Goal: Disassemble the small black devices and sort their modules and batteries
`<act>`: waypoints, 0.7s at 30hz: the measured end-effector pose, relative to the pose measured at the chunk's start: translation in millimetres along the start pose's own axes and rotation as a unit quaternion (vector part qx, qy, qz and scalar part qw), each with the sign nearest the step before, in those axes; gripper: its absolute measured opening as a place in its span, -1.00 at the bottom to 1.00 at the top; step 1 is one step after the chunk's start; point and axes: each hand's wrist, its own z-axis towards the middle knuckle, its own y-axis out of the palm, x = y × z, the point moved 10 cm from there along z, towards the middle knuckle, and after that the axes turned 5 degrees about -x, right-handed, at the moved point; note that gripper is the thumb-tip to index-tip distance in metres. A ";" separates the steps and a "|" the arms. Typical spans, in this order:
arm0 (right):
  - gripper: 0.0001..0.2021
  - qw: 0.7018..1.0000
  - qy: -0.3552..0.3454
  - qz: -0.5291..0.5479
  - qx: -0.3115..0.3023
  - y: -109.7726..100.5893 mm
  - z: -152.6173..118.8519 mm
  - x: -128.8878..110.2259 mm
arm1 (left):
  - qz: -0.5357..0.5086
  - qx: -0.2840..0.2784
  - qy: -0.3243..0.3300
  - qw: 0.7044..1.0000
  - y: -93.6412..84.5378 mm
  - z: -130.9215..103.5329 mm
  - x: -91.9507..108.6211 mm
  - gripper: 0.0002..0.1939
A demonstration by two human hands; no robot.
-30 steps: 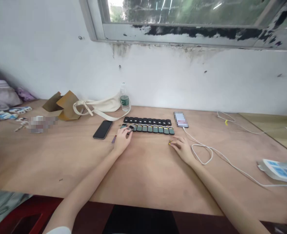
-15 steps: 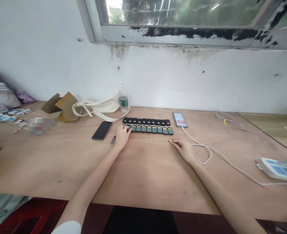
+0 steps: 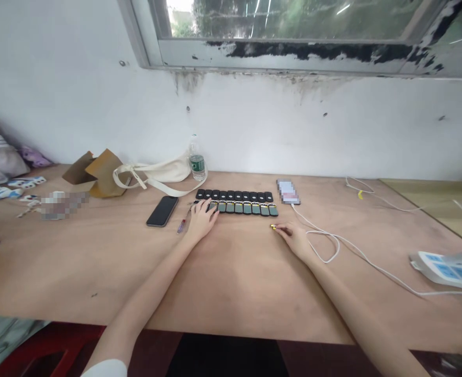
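Two rows of small black pieces lie on the wooden table (image 3: pixel 231 277). The back row has black covers (image 3: pixel 238 196); the front row has grey-faced pieces (image 3: pixel 247 208) with yellow bits along their upper edges. My left hand (image 3: pixel 202 219) rests with fingers apart on the left end of the front row, partly hiding it. Beside that hand lies a thin tool with a purple-red handle (image 3: pixel 181 225). To the right, below the row's end, my right hand (image 3: pixel 293 236) pinches a small yellow piece (image 3: pixel 273 226) just at the table surface.
A black phone (image 3: pixel 162 211) lies left of the rows, with a bottle (image 3: pixel 196 163) and white bag (image 3: pixel 164 171) behind. Right of them is a second phone (image 3: pixel 288 191) on a white cable (image 3: pixel 356 254). A power strip (image 3: pixel 448 269) sits far right.
My left hand has shifted slightly right along the front row and its fingers have spread, showing more of the thin tool. My right hand keeps its pinch, nearly still.
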 end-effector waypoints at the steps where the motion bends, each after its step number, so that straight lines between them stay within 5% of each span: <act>1: -0.81 1.000 0.003 0.000 0.000 -0.1 -0.2 0.4 | 0.000 -0.002 -0.002 1.000 -0.4 -1.6 1.7 -0.73; 13: -0.80 1.000 -0.010 0.005 0.012 -2.1 7.2 -0.4 | -0.047 -0.031 -0.031 0.998 -22.5 -65.2 31.5 -0.89; 21: -0.75 1.000 -0.008 -0.025 -0.005 -9.0 13.6 -0.6 | -0.160 -0.046 0.027 0.986 -26.1 -67.0 49.3 -0.88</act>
